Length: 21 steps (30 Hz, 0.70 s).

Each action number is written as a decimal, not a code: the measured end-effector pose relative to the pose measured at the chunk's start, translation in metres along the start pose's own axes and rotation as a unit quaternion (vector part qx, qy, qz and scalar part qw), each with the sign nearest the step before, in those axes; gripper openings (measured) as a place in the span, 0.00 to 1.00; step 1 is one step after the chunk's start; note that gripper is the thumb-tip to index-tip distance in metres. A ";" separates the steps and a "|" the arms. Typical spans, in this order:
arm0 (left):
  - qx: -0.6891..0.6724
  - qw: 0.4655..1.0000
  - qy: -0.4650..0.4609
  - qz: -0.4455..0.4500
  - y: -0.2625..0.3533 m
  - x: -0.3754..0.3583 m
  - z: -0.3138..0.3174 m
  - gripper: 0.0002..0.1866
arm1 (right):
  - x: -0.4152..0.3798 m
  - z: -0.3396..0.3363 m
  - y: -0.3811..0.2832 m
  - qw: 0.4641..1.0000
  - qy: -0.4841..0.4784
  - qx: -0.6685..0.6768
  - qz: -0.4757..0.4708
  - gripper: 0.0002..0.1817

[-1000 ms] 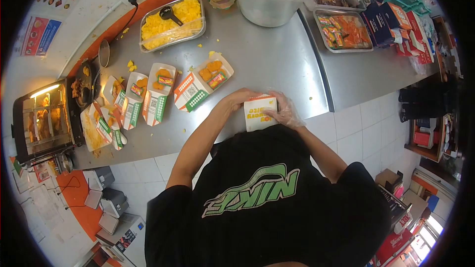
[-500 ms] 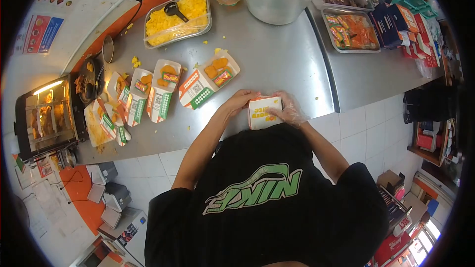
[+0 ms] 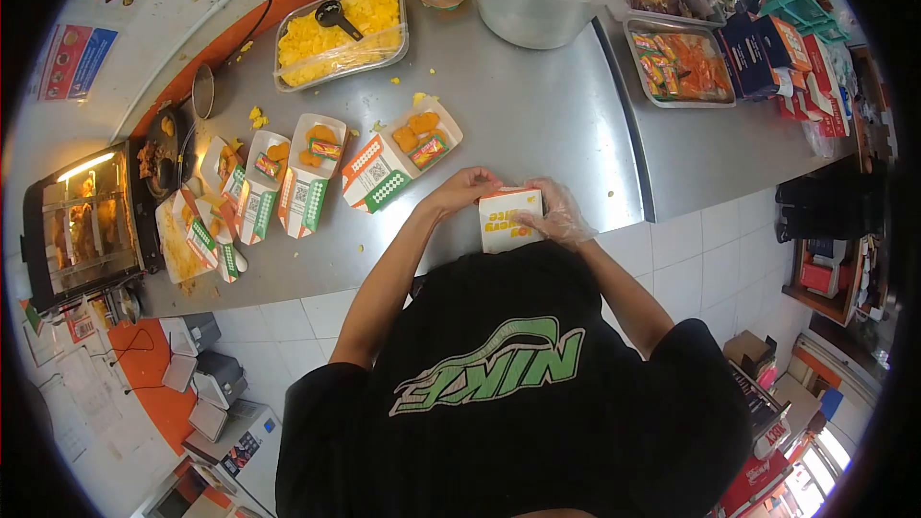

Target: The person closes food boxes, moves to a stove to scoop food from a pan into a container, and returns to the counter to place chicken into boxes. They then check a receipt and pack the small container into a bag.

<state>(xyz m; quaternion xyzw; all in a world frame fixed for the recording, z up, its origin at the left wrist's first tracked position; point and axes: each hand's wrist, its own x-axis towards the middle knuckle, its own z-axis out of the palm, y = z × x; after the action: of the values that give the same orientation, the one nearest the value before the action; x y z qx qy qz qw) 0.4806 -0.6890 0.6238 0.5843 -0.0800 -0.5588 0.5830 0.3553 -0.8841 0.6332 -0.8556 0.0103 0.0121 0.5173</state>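
A small white carton box (image 3: 510, 219) with yellow lettering and a red-orange top edge is held close to my black shirt, at the counter's front edge. My right hand (image 3: 559, 215), in a clear plastic glove, grips its right side with the thumb across the printed face. Bare fingers of my left hand (image 3: 464, 190) are bent and pinched at the box's upper left edge. Left of my hands, an open carton (image 3: 376, 173) holds nuggets (image 3: 418, 131) and a sauce sachet (image 3: 428, 152). Several similar filled cartons (image 3: 304, 201) stand farther left.
A tray of yellow rice (image 3: 384, 37) with a black scoop (image 3: 338, 19) sits at the back, beside a large plastic tub (image 3: 530, 19). On the right lies a tray of sachets (image 3: 683, 65) near cardboard boxes (image 3: 767, 53). A lit food warmer (image 3: 84, 221) stands far left.
My left hand's fingers have shifted slightly left and up along the box's top edge. The right hand keeps its grip on the box, and the camera view has shifted slightly.
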 end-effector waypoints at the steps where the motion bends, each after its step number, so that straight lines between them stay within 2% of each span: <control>1: 0.012 1.000 0.001 0.001 0.002 0.000 -0.001 0.13 | -0.001 0.001 0.002 1.000 0.001 0.001 0.000 0.29; 6: 0.040 0.999 -0.002 0.019 0.002 0.002 -0.004 0.16 | -0.002 0.000 -0.002 0.999 -0.010 0.019 0.032 0.30; 9: 0.012 1.000 -0.013 0.007 0.002 0.001 -0.001 0.10 | -0.003 0.000 0.001 0.999 -0.016 0.021 0.041 0.30; 11: -0.111 0.993 -0.047 0.001 -0.001 0.000 0.001 0.09 | -0.004 0.000 0.001 0.999 -0.015 0.019 0.041 0.30; 12: -0.111 0.993 -0.047 0.001 -0.003 0.001 0.001 0.09 | -0.004 0.001 0.001 0.999 -0.014 0.017 0.040 0.30; 13: -0.079 0.997 -0.007 0.001 -0.005 0.002 0.002 0.07 | -0.003 0.001 0.001 0.999 -0.015 0.017 0.040 0.30; 14: -0.048 0.998 0.033 0.001 -0.006 0.002 0.003 0.06 | -0.001 0.000 -0.003 1.000 0.001 -0.007 -0.002 0.28; 15: -0.049 0.998 0.033 0.002 -0.007 0.001 0.004 0.06 | 0.001 -0.001 -0.005 0.998 0.017 -0.032 -0.046 0.27; 16: 0.110 0.981 0.111 0.114 -0.010 -0.004 0.005 0.06 | 0.001 -0.002 -0.005 0.998 0.016 -0.034 -0.047 0.27; 17: 0.263 0.921 0.185 0.220 -0.013 -0.010 0.009 0.07 | 0.001 -0.001 -0.004 0.997 0.014 -0.055 -0.044 0.25; 18: 0.263 0.920 0.186 0.221 -0.018 -0.016 0.018 0.07 | 0.001 0.000 -0.002 0.996 0.012 -0.077 -0.042 0.24; 20: 0.318 0.835 0.278 0.353 -0.030 -0.026 0.038 0.09 | 0.005 0.004 0.006 0.993 0.018 -0.103 -0.061 0.22; 21: 0.316 0.836 0.280 0.350 -0.037 -0.023 0.038 0.09 | 0.005 0.007 0.009 0.988 0.024 -0.128 -0.078 0.21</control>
<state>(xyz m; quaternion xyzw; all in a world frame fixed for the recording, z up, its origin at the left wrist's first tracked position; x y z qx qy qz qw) 0.4235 -0.6830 0.6199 0.8015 -0.2849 -0.0735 0.5206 0.3603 -0.8821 0.6222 -0.9131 -0.0454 -0.0470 0.4025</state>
